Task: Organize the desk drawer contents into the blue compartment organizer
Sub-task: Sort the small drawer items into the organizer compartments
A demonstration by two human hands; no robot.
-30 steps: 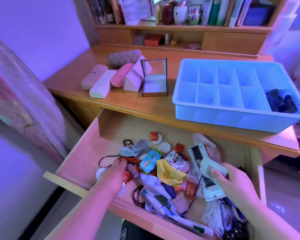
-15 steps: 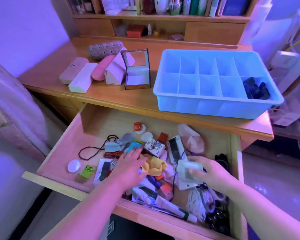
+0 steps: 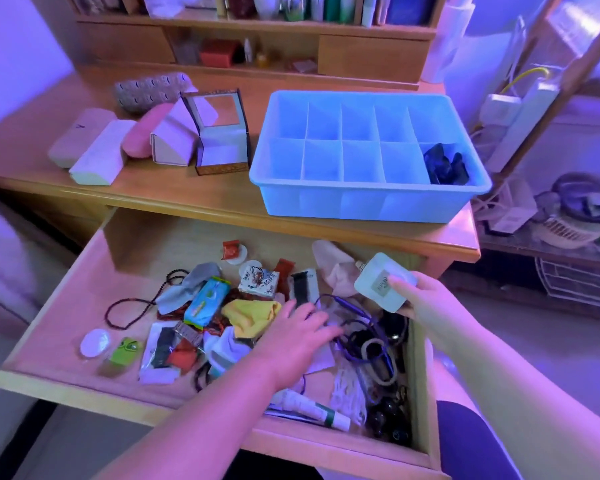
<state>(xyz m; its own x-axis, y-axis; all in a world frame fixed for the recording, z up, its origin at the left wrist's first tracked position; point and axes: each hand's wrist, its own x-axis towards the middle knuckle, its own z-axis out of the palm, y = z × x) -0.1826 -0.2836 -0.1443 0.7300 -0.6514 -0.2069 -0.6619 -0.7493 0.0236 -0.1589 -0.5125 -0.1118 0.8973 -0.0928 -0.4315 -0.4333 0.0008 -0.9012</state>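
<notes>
The blue compartment organizer (image 3: 368, 202) stands on the desk top, with dark items (image 3: 445, 164) in its front right compartment. Below it the open wooden drawer (image 3: 94, 271) holds a jumble: a yellow cloth (image 3: 248, 311), a blue-green packet (image 3: 207, 301), a purple cord (image 3: 355, 313), a white tube (image 3: 312, 408). My right hand (image 3: 420, 303) holds a small white flat bottle (image 3: 378, 282) lifted above the drawer's right side. My left hand (image 3: 300, 332) rests with spread fingers on the pile in the drawer's middle.
Several glasses cases (image 3: 94, 150) and an open mirrored box (image 3: 219, 133) lie on the desk's left part. Shelves with books and jars rise behind. A rack (image 3: 568, 216) with clutter stands to the right of the desk.
My right hand has lifted the white bottle up and to the right, out of the pile. My left hand has slid rightward across the drawer's contents.
</notes>
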